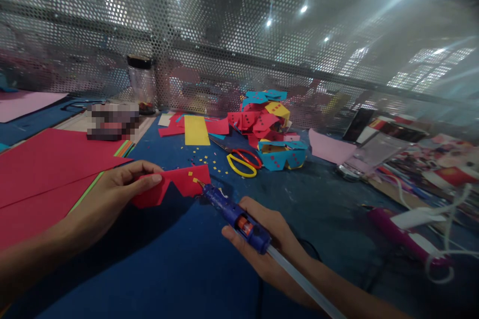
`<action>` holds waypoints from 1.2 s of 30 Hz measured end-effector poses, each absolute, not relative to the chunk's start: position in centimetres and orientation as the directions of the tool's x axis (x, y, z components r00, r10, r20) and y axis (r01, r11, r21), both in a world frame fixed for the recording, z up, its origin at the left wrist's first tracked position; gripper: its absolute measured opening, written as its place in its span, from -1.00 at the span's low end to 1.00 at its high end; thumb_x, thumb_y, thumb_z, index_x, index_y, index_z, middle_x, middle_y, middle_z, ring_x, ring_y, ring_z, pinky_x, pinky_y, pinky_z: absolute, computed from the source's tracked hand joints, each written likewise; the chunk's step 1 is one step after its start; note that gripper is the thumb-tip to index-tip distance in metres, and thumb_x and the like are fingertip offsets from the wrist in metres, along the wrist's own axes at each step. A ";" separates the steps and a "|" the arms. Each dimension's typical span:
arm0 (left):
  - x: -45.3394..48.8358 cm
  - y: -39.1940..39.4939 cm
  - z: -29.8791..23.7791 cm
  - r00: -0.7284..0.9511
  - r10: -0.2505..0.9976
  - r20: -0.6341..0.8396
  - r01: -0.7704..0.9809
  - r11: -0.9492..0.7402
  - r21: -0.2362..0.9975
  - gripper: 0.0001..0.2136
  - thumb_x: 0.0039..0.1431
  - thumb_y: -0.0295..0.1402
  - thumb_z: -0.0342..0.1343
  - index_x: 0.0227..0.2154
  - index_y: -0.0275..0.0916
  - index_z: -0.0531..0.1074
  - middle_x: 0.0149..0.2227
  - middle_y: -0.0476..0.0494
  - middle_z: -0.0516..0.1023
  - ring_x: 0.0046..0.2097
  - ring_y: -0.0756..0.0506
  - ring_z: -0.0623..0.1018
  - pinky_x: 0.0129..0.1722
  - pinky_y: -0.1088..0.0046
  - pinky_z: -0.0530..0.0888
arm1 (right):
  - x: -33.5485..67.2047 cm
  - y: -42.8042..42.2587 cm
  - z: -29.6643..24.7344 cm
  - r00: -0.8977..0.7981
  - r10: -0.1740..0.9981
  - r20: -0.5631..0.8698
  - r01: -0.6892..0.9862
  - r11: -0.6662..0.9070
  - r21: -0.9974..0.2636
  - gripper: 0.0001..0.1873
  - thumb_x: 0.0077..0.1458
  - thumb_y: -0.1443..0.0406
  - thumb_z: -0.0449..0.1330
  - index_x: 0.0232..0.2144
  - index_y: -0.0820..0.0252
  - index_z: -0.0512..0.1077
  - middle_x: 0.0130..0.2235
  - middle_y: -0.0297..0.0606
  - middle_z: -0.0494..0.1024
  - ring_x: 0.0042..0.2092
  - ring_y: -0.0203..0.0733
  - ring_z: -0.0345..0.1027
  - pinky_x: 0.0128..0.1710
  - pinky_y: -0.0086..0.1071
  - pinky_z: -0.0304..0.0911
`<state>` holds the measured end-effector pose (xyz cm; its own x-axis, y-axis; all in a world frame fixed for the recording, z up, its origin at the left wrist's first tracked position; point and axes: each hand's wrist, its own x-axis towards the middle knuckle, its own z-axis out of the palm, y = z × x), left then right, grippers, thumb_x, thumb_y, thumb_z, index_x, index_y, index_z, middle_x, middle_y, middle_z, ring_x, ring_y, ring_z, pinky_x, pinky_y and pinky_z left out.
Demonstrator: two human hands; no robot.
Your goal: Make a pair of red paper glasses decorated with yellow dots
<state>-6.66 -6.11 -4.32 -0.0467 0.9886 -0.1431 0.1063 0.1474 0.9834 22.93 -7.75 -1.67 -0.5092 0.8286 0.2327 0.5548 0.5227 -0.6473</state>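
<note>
Between thumb and fingers, my left hand (130,182) pinches a red paper cutout (185,179) shaped like a pair of glasses. Small yellow paper squares lie on the cutout's right part. My right hand (269,239) is wrapped round a blue glue gun (234,214), with a clear glue stick (299,279) sticking out of its back. The gun's nozzle points at the cutout, at or very near a yellow square; contact I cannot tell. More tiny yellow squares (209,162) are scattered on the blue table just beyond.
Scissors (243,162) with red and yellow handles lie behind the cutout. Beyond are a yellow paper strip (197,130) and piled paper glasses (262,119). Red sheets (56,169) cover the left. A magenta tool (404,234) with a white cord and a clear jar (377,149) are at right.
</note>
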 end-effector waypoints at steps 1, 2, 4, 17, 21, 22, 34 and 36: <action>-6.6 -6.1 -4.3 -0.048 0.989 -0.140 0.105 0.144 0.984 -0.67 0.06 0.02 0.32 -0.28 -0.10 0.52 -0.41 0.07 0.48 -0.36 0.00 0.40 -0.41 0.55 0.30 | 22.9 -7.8 -1.7 -0.507 0.830 0.230 0.557 0.520 -0.648 -0.72 0.22 0.20 0.18 -0.45 0.11 0.18 -0.48 -0.47 0.28 -0.54 -0.39 0.07 -0.53 -0.47 0.02; -6.6 -6.1 -4.3 -0.050 0.989 -0.137 0.104 0.141 0.984 -0.67 0.06 0.02 0.32 -0.28 -0.10 0.52 -0.41 0.08 0.48 -0.36 0.00 0.40 -0.41 0.56 0.30 | 22.9 -7.8 -1.7 -0.507 0.830 0.232 0.557 0.521 -0.647 -0.73 0.22 0.20 0.18 -0.44 0.11 0.19 -0.48 -0.47 0.28 -0.54 -0.39 0.08 -0.53 -0.47 0.03; -6.5 -6.2 -4.2 -0.051 0.989 -0.136 0.110 0.141 0.984 -0.68 0.06 0.02 0.31 -0.28 -0.10 0.53 -0.41 0.08 0.49 -0.37 0.01 0.40 -0.41 0.56 0.29 | 23.0 -7.8 -1.8 -0.513 0.825 0.238 0.554 0.530 -0.642 -0.74 0.22 0.21 0.18 -0.44 0.11 0.20 -0.48 -0.47 0.29 -0.53 -0.39 0.09 -0.53 -0.47 0.04; -6.5 -6.1 -4.2 -0.063 0.992 -0.109 0.109 0.115 0.987 -0.67 0.05 0.02 0.32 -0.29 -0.11 0.53 -0.43 0.08 0.49 -0.39 0.01 0.40 -0.44 0.57 0.28 | 22.9 -7.8 -1.5 -0.516 0.818 0.252 0.579 0.550 -0.602 -0.72 0.22 0.18 0.17 -0.45 0.09 0.18 -0.50 -0.46 0.29 -0.55 -0.38 0.07 -0.54 -0.46 0.01; -6.5 -6.1 -4.2 -0.076 0.991 -0.111 0.127 0.120 0.985 -0.66 0.05 0.03 0.32 -0.29 -0.11 0.54 -0.44 0.08 0.48 -0.40 0.01 0.39 -0.43 0.57 0.28 | 22.9 -7.7 -1.6 -0.514 0.821 0.249 0.577 0.545 -0.608 -0.71 0.24 0.18 0.16 -0.46 0.09 0.17 -0.50 -0.46 0.28 -0.54 -0.37 0.08 -0.53 -0.45 0.01; -6.4 -6.1 -4.2 -0.075 0.991 -0.110 0.121 0.119 0.986 -0.66 0.04 0.03 0.32 -0.29 -0.11 0.54 -0.44 0.07 0.48 -0.39 0.01 0.39 -0.43 0.56 0.28 | 23.0 -7.7 -1.7 -0.517 0.818 0.254 0.572 0.550 -0.608 -0.71 0.24 0.18 0.16 -0.45 0.09 0.17 -0.50 -0.46 0.28 -0.54 -0.37 0.08 -0.53 -0.45 0.01; -6.4 -6.1 -3.9 -0.071 0.990 -0.124 0.079 0.130 0.988 -0.66 0.03 0.01 0.34 -0.29 -0.14 0.53 -0.41 0.03 0.49 -0.38 -0.02 0.40 -0.41 0.51 0.30 | 22.9 -7.9 -1.6 -0.505 0.822 0.262 0.606 0.554 -0.571 -0.71 0.22 0.16 0.16 -0.46 0.10 0.19 -0.50 -0.44 0.32 -0.55 -0.36 0.13 -0.55 -0.45 0.03; -6.4 -6.1 -3.9 -0.077 0.989 -0.129 0.078 0.135 0.988 -0.66 0.03 0.01 0.34 -0.29 -0.13 0.52 -0.41 0.04 0.49 -0.37 -0.01 0.40 -0.39 0.52 0.31 | 22.9 -7.9 -1.8 -0.502 0.824 0.261 0.614 0.553 -0.564 -0.71 0.23 0.15 0.16 -0.46 0.10 0.19 -0.51 -0.44 0.32 -0.55 -0.36 0.14 -0.55 -0.45 0.03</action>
<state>-6.37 -6.11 -3.88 -0.0773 0.9886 -0.1289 0.0776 0.1349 0.9878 22.95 -7.86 -1.75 -0.5021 0.8244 0.2613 0.6139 0.5526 -0.5638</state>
